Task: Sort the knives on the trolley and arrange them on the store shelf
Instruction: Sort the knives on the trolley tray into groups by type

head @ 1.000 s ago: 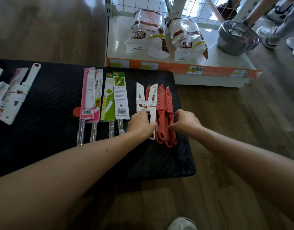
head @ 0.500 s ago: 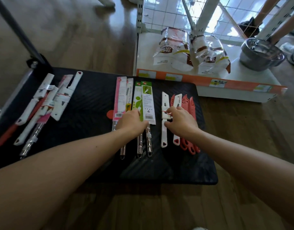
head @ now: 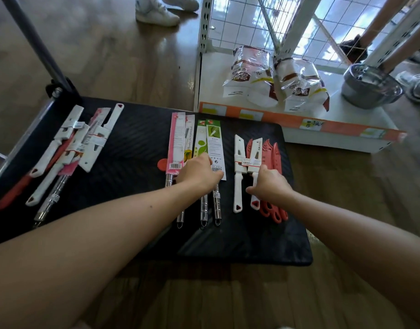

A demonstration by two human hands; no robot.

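Sorting knives on the trolley (head: 133, 138)

Head view: left hand (head: 199, 172) lies flat on the carded knives (head: 197, 148); right hand (head: 268, 184) pinches a white knife (head: 254, 162). Line up handles, keep colours together; the shelf (head: 334, 129) waits behind.

Four carded steel-handled knives (head: 199, 150), two white sheathed knives (head: 238, 162), three red knives (head: 273, 155), two bags (head: 251, 77), one steel bowl (head: 370, 89).

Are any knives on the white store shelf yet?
No, the white store shelf holds only two plastic bags and a steel bowl; the knives lie on the black trolley.
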